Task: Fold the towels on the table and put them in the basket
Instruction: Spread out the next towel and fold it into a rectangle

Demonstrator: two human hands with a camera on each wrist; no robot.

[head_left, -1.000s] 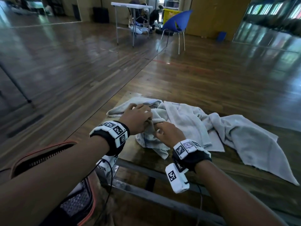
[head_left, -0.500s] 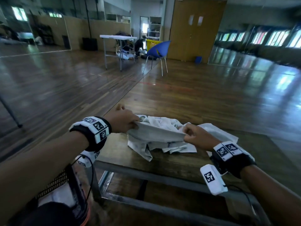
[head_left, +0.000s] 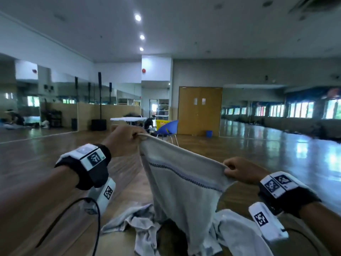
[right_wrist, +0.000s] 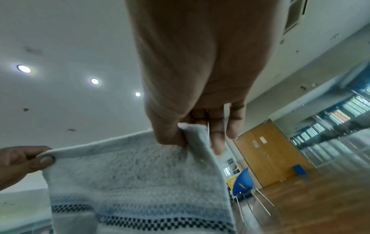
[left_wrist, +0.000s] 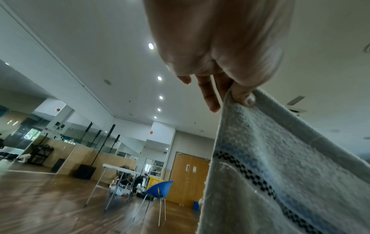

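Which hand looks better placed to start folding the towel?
Probably the left hand: it holds its corner of the towel higher than the right hand, so it could swing across.

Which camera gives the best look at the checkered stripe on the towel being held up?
The right wrist view: the checkered stripe runs sharp across the towel. The left wrist view shows it slanted; the head view, small.
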